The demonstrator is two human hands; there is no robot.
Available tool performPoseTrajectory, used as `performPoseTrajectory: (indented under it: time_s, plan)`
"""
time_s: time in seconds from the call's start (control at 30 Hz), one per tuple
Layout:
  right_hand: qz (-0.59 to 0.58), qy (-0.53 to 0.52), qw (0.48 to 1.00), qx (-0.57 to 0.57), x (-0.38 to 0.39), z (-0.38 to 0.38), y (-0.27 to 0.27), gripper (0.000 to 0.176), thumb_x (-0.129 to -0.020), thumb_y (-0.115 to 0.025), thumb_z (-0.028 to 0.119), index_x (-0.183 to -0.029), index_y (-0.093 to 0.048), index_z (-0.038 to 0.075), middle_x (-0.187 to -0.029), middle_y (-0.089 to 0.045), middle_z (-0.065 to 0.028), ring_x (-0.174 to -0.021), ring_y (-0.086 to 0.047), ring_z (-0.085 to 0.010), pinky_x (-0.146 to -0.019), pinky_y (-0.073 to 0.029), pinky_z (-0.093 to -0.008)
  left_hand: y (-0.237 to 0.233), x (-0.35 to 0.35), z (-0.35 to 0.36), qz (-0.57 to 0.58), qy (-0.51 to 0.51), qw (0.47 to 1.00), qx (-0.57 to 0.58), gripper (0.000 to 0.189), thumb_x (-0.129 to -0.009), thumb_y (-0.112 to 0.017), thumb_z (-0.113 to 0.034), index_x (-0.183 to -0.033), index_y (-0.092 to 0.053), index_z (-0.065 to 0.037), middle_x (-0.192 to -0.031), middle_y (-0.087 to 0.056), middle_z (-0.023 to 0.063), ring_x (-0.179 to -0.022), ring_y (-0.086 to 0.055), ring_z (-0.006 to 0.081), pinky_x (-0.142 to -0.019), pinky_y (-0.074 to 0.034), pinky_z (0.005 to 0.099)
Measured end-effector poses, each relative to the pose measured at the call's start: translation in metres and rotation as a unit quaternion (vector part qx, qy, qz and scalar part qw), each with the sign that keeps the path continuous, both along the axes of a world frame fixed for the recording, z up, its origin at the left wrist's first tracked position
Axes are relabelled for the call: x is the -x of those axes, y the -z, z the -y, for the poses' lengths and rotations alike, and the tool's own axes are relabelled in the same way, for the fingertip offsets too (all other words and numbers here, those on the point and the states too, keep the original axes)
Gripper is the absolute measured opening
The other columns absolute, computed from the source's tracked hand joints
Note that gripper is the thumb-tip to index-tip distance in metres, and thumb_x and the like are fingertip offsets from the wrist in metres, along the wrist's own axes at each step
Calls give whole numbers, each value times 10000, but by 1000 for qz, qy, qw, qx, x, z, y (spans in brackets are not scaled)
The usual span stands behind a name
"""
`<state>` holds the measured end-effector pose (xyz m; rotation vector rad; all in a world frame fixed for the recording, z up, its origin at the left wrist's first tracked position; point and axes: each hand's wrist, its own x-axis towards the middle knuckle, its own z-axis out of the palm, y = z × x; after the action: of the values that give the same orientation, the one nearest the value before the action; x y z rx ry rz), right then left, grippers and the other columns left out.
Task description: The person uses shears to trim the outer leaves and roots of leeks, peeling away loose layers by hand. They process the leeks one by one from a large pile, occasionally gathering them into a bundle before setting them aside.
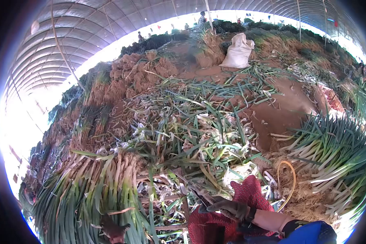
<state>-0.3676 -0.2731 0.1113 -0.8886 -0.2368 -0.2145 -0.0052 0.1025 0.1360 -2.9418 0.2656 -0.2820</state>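
Hands: right (230,208) gloved, grasp unclear.

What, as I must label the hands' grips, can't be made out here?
Head view only.
Left hand: cut by the bottom edge, among scallion stalks; grip unclear.
Right hand: dark glove, fingers merge with the leaf litter; whatever it holds is unclear.
People at the far end: too small, washed out by glare.

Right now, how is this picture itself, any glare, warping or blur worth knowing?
Head view: heavy fisheye, so the greenhouse roof bows and the corners go black. Daylight blows out the left edge and the far opening. The trimmed leaves mid-frame are evenly lit and sharp, while the right hand at the bottom looks shaded and softer.
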Motion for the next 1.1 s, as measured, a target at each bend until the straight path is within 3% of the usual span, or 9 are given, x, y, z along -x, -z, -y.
performPoseTrajectory:
  time_s: [0.07, 0.2, 0.37, 0.57, 0.67, 0.77, 0.93, 1.03, 1.1]
  plan:
    - [-226, -57, 972, -35, -13, 2, 24, 637, -916, -659, 249, -1458, -424, 10, -1398, -553, -122, -1319, -495, -168, -1130, -326, -309, 8, -4, 1, 2, 6, 1000, 3, 1037, -661, -751, -538, -1523, -316, -162, -1533, -385, 114, -1437, -316, 308, -1150, -286, 509]
    - [-108, -34, 993, 31, -20, -7, 89, 884, -778, -726, 530, -1436, -464, 2, -1512, -365, -160, -1376, -411, -257, -1170, -277, -419, 15, -3, -3, 2, 12, 1000, 6, 961, -705, -702, -499, -1516, -324, -148, -1527, -391, 114, -1432, -323, 303, -1151, -283, 506]
    - [-263, -45, 963, 44, -24, -7, 29, 792, -871, -714, 262, -1515, -331, 6, -1453, -438, -85, -1298, -452, -130, -1109, -338, -293, 18, -8, -8, 0, 12, 1000, 5, 868, -761, -641, -449, -1507, -333, -132, -1519, -399, 113, -1427, -330, 298, -1153, -280, 502]
    - [-254, -35, 966, 30, -28, -15, 3, 794, -878, -701, 254, -1526, -308, 15, -1251, -525, 10, -1150, -462, -73, -1022, -347, -248, 26, -3, -19, -5, 1, 1000, -6, 758, -827, -568, -390, -1496, -345, -112, -1509, -408, 112, -1421, -339, 292, -1156, -276, 498]
    - [-253, -7, 967, 24, -25, -18, -1, 765, -875, -705, 261, -1507, -345, 26, -1207, -525, 10, -1090, -471, -80, -985, -352, -239, 27, -3, -22, -4, -6, 1000, -6, 705, -860, -531, -360, -1491, -351, -102, -1504, -413, 111, -1417, -344, 288, -1157, -273, 496]
    - [-256, -43, 965, 25, -25, -11, 8, 777, -900, -685, 221, -1524, -285, -10, -1355, -520, -74, -1219, -513, -137, -1093, -350, -288, 25, 0, -27, -3, -9, 1000, -10, 653, -893, -494, -331, -1485, -356, -92, -1500, -418, 111, -1414, -348, 285, -1158, -271, 493]
    - [-284, -41, 956, 59, -22, -4, 20, 711, -865, -716, 279, -1455, -412, 22, -1192, -532, -19, -1099, -491, -101, -1024, -359, -267, 29, 1, -46, -2, -17, 1000, -25, 571, -948, -433, -281, -1476, -366, -75, -1492, -425, 110, -1409, -356, 280, -1160, -268, 490]
    - [-241, -24, 969, 58, -21, -1, -1, 689, -883, -694, 245, -1468, -405, 23, -1228, -542, -50, -1137, -503, -118, -1043, -368, -281, 64, -7, -90, -4, -13, 998, -61, 524, -981, -397, -252, -1470, -372, -65, -1487, -430, 110, -1406, -360, 277, -1162, -266, 487]
    - [-212, -36, 976, 37, -24, -5, 46, 664, -899, -670, 222, -1475, -406, 22, -1314, -543, -82, -1212, -509, -148, -1056, -395, -303, 130, -34, -162, -16, 23, 993, -114, 495, -1004, -372, -232, -1467, -375, -58, -1484, -433, 109, -1404, -364, 274, -1162, -265, 486]
